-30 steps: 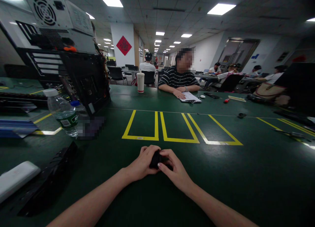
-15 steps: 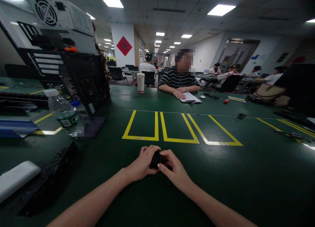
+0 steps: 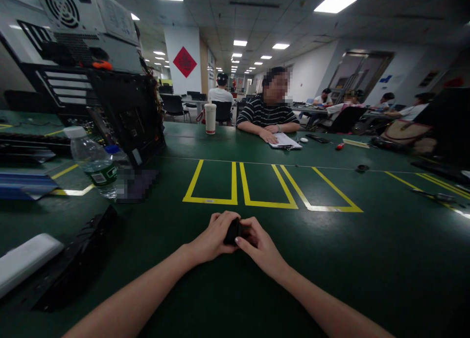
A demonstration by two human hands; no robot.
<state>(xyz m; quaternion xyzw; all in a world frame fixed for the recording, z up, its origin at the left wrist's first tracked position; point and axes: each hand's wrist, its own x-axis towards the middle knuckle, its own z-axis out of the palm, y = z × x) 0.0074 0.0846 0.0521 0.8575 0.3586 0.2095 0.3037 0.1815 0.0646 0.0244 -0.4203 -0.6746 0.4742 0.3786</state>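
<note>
Between my two hands is a small black object point(image 3: 232, 232), mostly covered by fingers, so its kind cannot be made out. My left hand point(image 3: 215, 237) wraps round it from the left, back of the hand up. From the right, my right hand point(image 3: 261, 245) grips it with the thumb in front and the fingers curled behind. Both hands are low over the green tabletop point(image 3: 227, 299), just on the near side of the yellow tape outlines point(image 3: 268, 205).
At the left are a plastic water bottle point(image 3: 97, 164), a black computer case point(image 3: 125, 118) with power supplies point(image 3: 99, 15) on top, a black slatted part point(image 3: 77, 259) and a white bar point(image 3: 27, 262). Across the table a person point(image 3: 270, 115) sits by a clipboard point(image 3: 285, 141); a cup point(image 3: 210, 119) stands nearby.
The view has tilted slightly, so the table things sit a little higher in the picture. Both hands keep their hold on the black object, with hardly any movement.
</note>
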